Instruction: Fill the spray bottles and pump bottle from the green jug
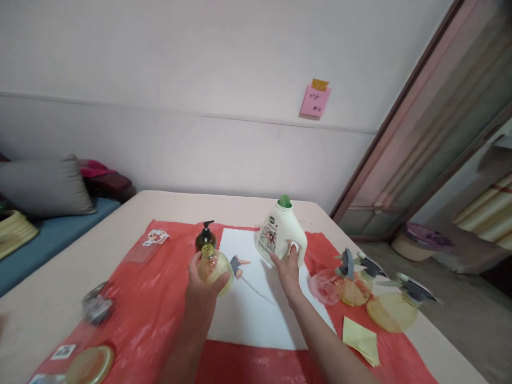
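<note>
My left hand [204, 282] is closed around a clear yellowish spray bottle body [221, 268], its neck uncapped and tilted up. With my right hand [288, 269] I grip the handle of a cream-coloured jug [280, 234] that has a printed label and a green spout in its mouth. The jug leans slightly and is apart from the bottle. Between them, a grey and orange spray head [237, 265] with a thin tube lies on a white cloth [248, 320]. Behind my left hand stands a dark pump bottle [205, 237].
Several spray bottles, one pink [325, 286] and others yellow [392, 312], are at the right. Yellow sticky notes [360, 340] lie nearby. A red plastic sheet [160, 298] covers the table, with a crumpled bag [97, 304] and a round yellow lid [91, 365] at the left.
</note>
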`<action>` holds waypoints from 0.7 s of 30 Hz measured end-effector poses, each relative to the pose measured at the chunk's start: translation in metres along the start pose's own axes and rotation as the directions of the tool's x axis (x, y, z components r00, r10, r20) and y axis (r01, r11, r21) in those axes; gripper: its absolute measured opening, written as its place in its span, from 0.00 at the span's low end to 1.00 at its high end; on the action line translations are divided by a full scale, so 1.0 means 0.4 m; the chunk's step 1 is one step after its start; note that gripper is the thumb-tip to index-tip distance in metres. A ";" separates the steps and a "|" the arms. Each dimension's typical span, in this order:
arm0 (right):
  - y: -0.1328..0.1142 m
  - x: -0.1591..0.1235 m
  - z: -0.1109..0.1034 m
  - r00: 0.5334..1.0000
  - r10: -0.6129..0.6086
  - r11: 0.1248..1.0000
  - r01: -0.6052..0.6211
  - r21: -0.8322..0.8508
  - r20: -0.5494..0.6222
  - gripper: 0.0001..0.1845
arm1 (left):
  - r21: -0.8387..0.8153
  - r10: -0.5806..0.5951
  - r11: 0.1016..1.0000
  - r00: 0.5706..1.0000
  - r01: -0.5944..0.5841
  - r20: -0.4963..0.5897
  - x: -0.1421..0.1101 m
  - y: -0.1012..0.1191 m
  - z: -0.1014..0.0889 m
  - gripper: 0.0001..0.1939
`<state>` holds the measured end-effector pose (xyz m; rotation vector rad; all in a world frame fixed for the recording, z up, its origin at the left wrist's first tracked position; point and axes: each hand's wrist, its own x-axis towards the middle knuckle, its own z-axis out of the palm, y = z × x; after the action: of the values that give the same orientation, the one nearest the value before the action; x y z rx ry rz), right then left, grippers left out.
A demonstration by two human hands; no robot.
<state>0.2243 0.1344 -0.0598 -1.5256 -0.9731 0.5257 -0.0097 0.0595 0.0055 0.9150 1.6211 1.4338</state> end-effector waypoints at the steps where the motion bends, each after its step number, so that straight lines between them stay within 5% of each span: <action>1: -0.005 0.020 0.013 1.000 0.004 1.000 -0.004 0.005 -0.006 0.47 | -0.011 0.001 1.000 1.000 -0.001 0.017 -0.001 -0.003 0.002 0.42; 7: -0.071 0.119 0.053 0.997 0.068 0.997 -0.070 0.034 0.039 0.36 | -0.116 0.017 0.993 0.990 -0.001 0.137 -0.020 -0.005 0.010 0.36; 11: -0.129 0.091 0.011 0.995 0.072 0.997 -0.072 0.010 0.075 0.35 | -0.096 0.001 0.995 0.988 0.013 0.151 -0.022 -0.009 0.005 0.38; 17: -0.228 -0.066 -0.183 0.959 0.021 0.998 -0.004 -0.062 0.282 0.29 | -0.038 0.039 0.999 0.958 -0.029 0.284 -0.043 -0.004 -0.002 0.36; 21: -0.259 -0.160 -0.355 0.934 -0.058 0.936 0.174 -0.308 0.352 0.30 | 0.023 0.038 0.998 0.924 -0.051 0.382 -0.089 -0.002 -0.003 0.35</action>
<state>0.2716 -0.0045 0.0564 -1.6953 -1.4732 0.5687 0.0053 0.0271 0.0079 1.1756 1.3407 1.1712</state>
